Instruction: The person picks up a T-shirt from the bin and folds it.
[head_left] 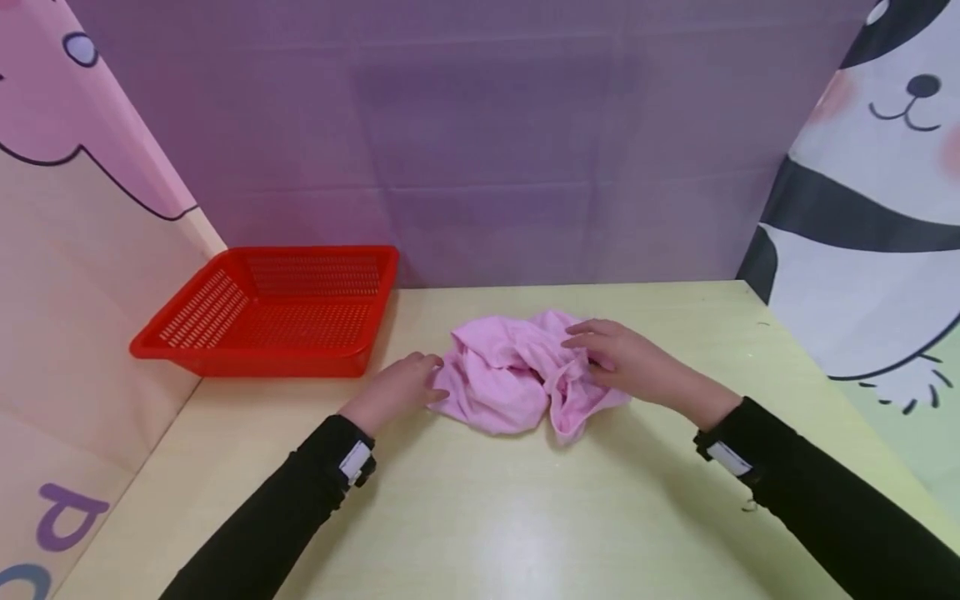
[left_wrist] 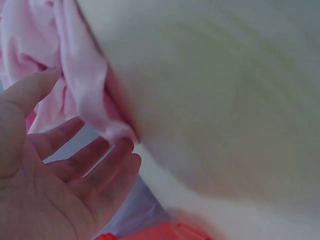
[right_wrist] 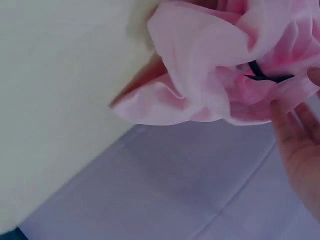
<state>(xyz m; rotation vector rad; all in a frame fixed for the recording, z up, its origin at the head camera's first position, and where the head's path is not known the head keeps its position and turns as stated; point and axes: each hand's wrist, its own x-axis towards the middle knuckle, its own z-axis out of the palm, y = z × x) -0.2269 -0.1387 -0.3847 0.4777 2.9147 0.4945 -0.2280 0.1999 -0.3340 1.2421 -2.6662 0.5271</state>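
Note:
A crumpled pink cloth (head_left: 498, 375) lies in a loose heap on the table. Inside its folds the right wrist view shows a narrow dark strip (right_wrist: 270, 78). At the heap's left edge is my left hand (head_left: 401, 387), its fingers (left_wrist: 107, 165) loosely bent and spread beside a hanging fold, thumb apart from them. On the opposite side my right hand (head_left: 633, 358) reaches over the cloth, its fingers slightly bent. One fingertip (right_wrist: 276, 107) is right at the cloth's edge, and that hand is partly cut off in the right wrist view.
A red plastic basket (head_left: 360, 362) with slotted sides stands at the back left of the pale wooden table (head_left: 480, 517). Behind the table hangs a purple sheet (head_left: 487, 150). Printed panels flank both sides, with a panda (head_left: 862, 192) on the right one.

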